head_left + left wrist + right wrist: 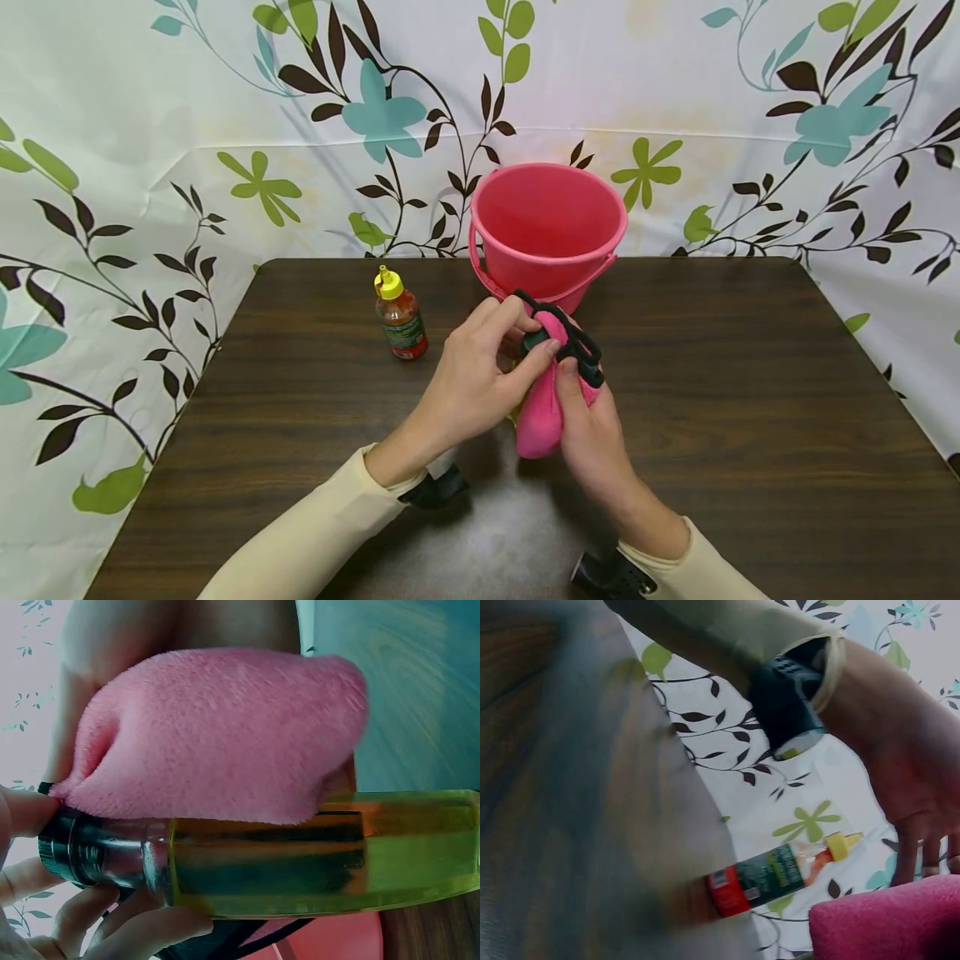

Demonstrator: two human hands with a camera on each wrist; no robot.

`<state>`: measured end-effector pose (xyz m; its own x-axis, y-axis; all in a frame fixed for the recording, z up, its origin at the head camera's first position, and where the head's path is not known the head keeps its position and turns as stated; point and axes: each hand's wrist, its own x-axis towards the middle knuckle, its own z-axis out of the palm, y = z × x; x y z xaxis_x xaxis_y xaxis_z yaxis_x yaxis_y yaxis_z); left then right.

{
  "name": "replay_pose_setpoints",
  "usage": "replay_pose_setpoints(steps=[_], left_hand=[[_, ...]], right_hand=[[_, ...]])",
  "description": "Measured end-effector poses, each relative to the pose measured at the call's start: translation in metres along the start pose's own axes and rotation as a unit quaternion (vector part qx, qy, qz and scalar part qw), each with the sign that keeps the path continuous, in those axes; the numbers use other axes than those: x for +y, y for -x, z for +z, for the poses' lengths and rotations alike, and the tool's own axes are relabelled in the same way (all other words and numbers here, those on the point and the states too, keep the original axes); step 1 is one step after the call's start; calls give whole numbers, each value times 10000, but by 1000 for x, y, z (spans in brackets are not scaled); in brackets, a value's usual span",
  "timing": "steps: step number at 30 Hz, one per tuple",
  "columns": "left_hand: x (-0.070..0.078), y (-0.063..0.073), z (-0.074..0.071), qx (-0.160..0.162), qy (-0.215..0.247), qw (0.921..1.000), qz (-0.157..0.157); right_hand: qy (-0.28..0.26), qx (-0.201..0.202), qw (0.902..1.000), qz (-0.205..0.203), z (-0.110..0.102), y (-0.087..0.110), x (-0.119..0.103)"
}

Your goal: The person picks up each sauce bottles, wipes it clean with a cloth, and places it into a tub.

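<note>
The left hand (468,379) has its finger and thumb closed about the black cap (61,847) of a clear bottle (424,855) of yellow liquid, other fingers bent under the neck; this bottle is held over the table (750,392), in front of the bucket (551,260), and lies on its side in the left wrist view. Its label (270,859) shows as a dark panel, with nothing on it that can be read. The right hand (596,442) is clamped on a fuzzy pink piece (538,425), its thumb along the top near a looped black cord (588,350); the piece rests against the bottle, covering part of it. Toward the back of the table, left of the hands, stands an upright squeeze bottle (393,310) with red contents and a yellow nozzle cap (388,283). Its green label (772,874) carries pale lines of print and light patches above a red base, too small and blurred to make out. The pink bucket has its handle hanging down across the front. Behind the table hangs a white cloth (675,58) printed with blue and green flowers and dark leaves.
</note>
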<state>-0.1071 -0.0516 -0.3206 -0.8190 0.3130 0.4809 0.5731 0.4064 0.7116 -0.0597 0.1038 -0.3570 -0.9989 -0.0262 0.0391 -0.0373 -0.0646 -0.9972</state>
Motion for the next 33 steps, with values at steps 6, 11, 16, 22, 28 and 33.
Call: replay_pose_setpoints(steps=[6,11,16,22,28,33], left_hand=[[1,1,1,-44,-15,10000,-68],[2,2,1,-34,-97,9999,-34],[2,2,2,-22,-151,9999,-10],[2,2,1,-33,-150,9999,-27],[1,3,1,-60,-157,9999,-22],[1,3,0,-93,-204,9997,-10]], right_hand=[[-92,147,9989,434,0,-1,14],[-179,47,9991,378,-2,-2,21],[-177,38,9993,332,-4,-3,25],[-112,25,9991,412,-5,-3,26],[-76,23,9988,482,-8,-2,30],[86,108,9955,936,-13,2,41]])
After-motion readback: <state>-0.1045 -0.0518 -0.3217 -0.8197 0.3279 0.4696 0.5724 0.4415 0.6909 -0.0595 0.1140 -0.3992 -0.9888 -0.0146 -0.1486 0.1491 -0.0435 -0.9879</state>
